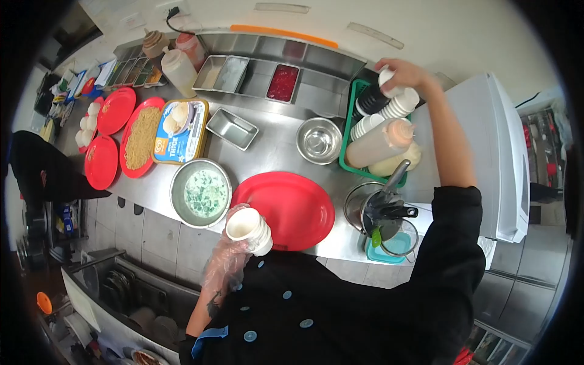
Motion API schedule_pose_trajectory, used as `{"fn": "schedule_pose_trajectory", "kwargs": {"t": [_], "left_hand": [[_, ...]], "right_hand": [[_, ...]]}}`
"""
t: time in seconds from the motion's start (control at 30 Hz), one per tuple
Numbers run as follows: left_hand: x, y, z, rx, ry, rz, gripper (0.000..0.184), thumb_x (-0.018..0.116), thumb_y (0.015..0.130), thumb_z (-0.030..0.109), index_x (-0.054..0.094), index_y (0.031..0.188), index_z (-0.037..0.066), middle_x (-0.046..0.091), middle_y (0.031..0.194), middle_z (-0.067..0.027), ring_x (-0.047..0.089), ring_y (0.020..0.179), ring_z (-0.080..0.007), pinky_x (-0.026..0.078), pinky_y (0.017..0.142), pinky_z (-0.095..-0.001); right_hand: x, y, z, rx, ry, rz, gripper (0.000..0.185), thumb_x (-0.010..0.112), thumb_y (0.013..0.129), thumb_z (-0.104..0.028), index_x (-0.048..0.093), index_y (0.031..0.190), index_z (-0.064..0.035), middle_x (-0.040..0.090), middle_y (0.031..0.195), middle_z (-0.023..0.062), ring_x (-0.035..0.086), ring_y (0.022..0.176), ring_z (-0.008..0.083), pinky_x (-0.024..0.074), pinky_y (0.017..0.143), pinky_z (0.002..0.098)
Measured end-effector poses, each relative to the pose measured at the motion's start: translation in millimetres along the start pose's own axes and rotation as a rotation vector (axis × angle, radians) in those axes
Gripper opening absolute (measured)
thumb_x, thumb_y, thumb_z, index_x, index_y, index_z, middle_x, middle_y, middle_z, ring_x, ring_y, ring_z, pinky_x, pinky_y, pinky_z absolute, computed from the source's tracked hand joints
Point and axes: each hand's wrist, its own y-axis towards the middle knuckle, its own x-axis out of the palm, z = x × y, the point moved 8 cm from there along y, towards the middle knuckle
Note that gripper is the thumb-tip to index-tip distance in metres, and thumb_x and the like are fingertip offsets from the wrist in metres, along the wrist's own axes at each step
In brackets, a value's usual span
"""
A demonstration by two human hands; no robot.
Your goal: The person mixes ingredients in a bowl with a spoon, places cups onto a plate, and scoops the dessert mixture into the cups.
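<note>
Left hand (226, 250) wrapped round white cups (258, 236), red platter (295, 210)'s eight-o'clock edge; right hand (406, 74) gripping a cup (385, 78), green basket (365, 172)'s one-o'clock rim. Bare counter (277, 157) at platter's twelve.

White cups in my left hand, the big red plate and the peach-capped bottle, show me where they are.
White cups (259, 236): head view, side of the stack.
Big red plate (295, 208): head view, bare middle.
Peach-capped bottle (376, 145): head view, side of its body.

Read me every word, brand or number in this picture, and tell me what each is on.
"THICK", as best it reads: on the blue-and-yellow tub.
Other lettering on that tub: too small and blurred to read.
I can read no other text.
</note>
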Motion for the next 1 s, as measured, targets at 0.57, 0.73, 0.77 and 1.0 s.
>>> {"fn": "schedule_pose_trajectory", "kwargs": {"t": [0.57,0.73,0.77,1.0], "left_hand": [[-59,-46,7,-0.018,0.166,-0.082,0.092,0.088,0.068,0.011,0.036,0.144,0.01,0.055,0.127,-0.0071,0.057,0.12,-0.0219,0.047,0.104,-0.039],[-82,-69,4,-0.035,0.107,-0.077,0.091,0.087,0.07,0.013,0.036,0.144,0.009,0.055,0.129,-0.0075,0.055,0.122,-0.0217,0.046,0.105,-0.0394],[-82,-72,1,-0.068,0.12,-0.09,0.09,0.087,0.07,0.013,0.036,0.144,0.009,0.055,0.129,-0.0079,0.054,0.122,-0.0217,0.045,0.106,-0.0395],[-64,-67,-3,-0.005,0.592,-0.322,0.091,0.088,0.072,0.019,0.035,0.145,0.009,0.054,0.13,-0.0089,0.053,0.122,-0.0206,0.043,0.106,-0.039]], "right_hand": [[265,-172,-246,0.024,1.101,-0.138,0.051,0.08,0.081,-0.02,0.061,0.126,-0.006,0.062,0.114,0.0091,0.06,0.102,0.0185,0.0482,0.091,0.0314],[301,-228,-233,0.125,0.431,0.653,0.067,0.08,0.077,-0.014,0.049,0.137,-0.0077,0.044,0.118,0.0177,0.053,0.107,0.0354,0.0463,0.097,0.0395],[317,-231,-227,0.154,0.415,0.622,0.076,0.078,0.075,-0.007,0.042,0.143,-0.0099,0.038,0.126,0.0207,0.048,0.117,0.0406,0.0449,0.1,0.0446],[298,-261,-262,0.229,0.242,0.489,0.09,0.081,0.071,-0.003,0.036,0.148,-0.0106,0.03,0.141,0.0222,0.039,0.133,0.0423,0.0396,0.11,0.045]]}}
